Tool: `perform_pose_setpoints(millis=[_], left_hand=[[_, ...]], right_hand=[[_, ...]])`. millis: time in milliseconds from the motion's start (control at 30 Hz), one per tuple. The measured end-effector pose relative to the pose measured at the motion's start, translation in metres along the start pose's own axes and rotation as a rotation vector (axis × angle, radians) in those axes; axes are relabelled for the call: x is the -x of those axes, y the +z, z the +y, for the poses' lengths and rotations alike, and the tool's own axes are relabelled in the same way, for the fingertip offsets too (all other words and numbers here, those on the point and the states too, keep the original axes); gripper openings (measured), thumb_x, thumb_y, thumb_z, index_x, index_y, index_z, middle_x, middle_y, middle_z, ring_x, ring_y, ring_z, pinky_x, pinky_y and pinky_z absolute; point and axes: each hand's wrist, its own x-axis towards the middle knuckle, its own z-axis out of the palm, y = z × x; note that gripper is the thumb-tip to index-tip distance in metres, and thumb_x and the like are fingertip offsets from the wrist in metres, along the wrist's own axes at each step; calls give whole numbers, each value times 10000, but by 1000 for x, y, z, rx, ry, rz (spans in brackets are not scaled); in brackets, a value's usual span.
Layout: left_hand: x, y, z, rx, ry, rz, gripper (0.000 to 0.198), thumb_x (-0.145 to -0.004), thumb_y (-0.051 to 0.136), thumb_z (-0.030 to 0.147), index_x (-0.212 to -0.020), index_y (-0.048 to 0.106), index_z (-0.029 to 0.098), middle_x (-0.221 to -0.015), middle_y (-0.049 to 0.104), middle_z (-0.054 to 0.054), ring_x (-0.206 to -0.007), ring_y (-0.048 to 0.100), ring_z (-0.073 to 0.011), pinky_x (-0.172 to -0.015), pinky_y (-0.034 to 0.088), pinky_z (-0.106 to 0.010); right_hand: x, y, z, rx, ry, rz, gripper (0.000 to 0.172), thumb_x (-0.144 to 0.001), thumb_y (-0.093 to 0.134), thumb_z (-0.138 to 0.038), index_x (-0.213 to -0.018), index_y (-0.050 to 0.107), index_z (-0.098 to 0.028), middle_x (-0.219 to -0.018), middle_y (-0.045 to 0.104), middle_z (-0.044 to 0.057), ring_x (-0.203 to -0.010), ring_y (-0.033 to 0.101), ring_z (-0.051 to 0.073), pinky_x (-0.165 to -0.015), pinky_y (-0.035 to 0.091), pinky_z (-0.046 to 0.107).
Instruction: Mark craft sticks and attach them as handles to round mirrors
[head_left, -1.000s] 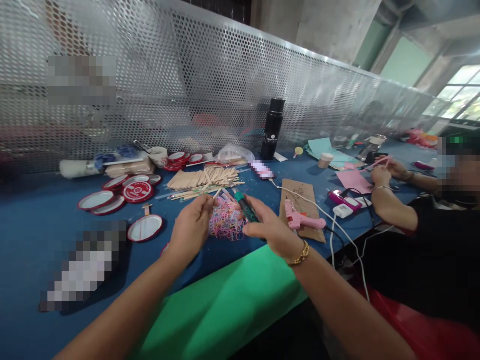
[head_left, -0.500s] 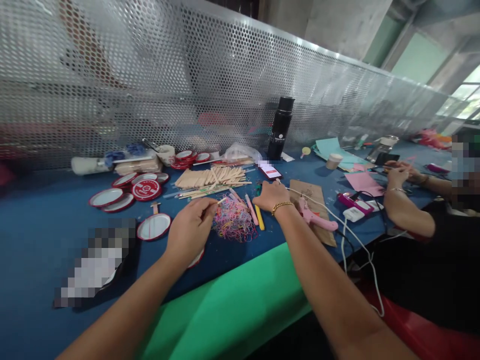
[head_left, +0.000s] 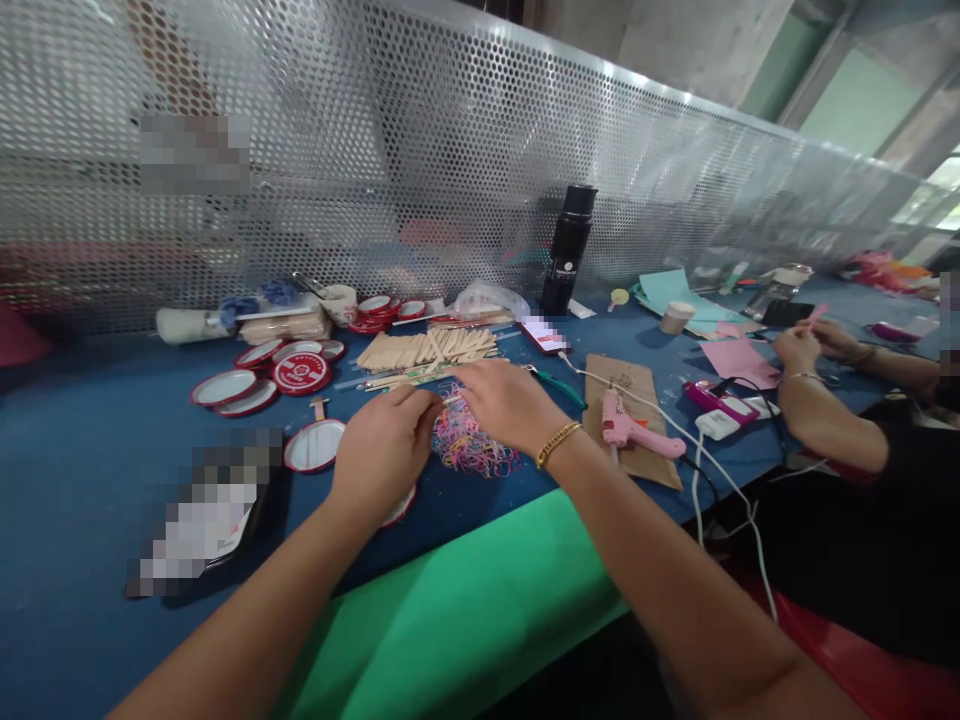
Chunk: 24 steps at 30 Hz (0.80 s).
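My left hand is closed in a pinch on a small pale stick, whose tip shows between the two hands. Close beside it, my right hand bends its fingers over the stick's far end; the fingertips are partly hidden, so what they grip is unclear. Below both hands lies a tangled heap of colourful small rubber bands. A green slim tool shows behind the right hand. A round white disc with a red rim lies left of my left hand, and another disc peeks out below it.
Flat wooden sticks and red tin lids lie behind. A dark tray sits left. A black bottle stands by the perforated metal screen. Right are a pink glue gun, white cable and another person's hands.
My right hand has moved left from beside the pens to the stick at my left hand. It now covers the pens, and the green tool shows behind it. The view has shifted slightly.
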Motion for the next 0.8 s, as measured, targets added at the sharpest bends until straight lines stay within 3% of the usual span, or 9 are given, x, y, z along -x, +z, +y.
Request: perform_pose_setpoints(millis=[67, 200, 800], left_hand=[[0, 0, -3, -69, 18, 0, 328, -1009, 442, 296, -988, 746, 173, -929, 745, -122, -870, 678, -291, -760, 479, -379], [-1, 1, -8, -129, 68, -20, 307, -993, 445, 225, -980, 747, 169, -911, 747, -125, -896, 677, -303, -800, 484, -403], [1, -3, 5, -162, -6, 30, 334, -952, 444, 209, -815, 748, 210, -815, 725, -103, -845, 665, -281, -792, 466, -398]], right_hand=[[-2, 4, -13, 9, -83, -79, 324, -975, 440, -100, -1193, 678, -124, -1151, 737, 140, -1062, 665, 241, -937, 490, 368], [-5, 13, -24, 89, -103, -115, 279, -989, 422, -97, -1038, 696, -94, -1039, 745, 153, -959, 686, 265, -829, 506, 376], [-5, 23, -24, 86, -71, -13, 213, -976, 485, -105, -997, 688, -166, -964, 754, 86, -949, 664, 241, -767, 400, 352]])
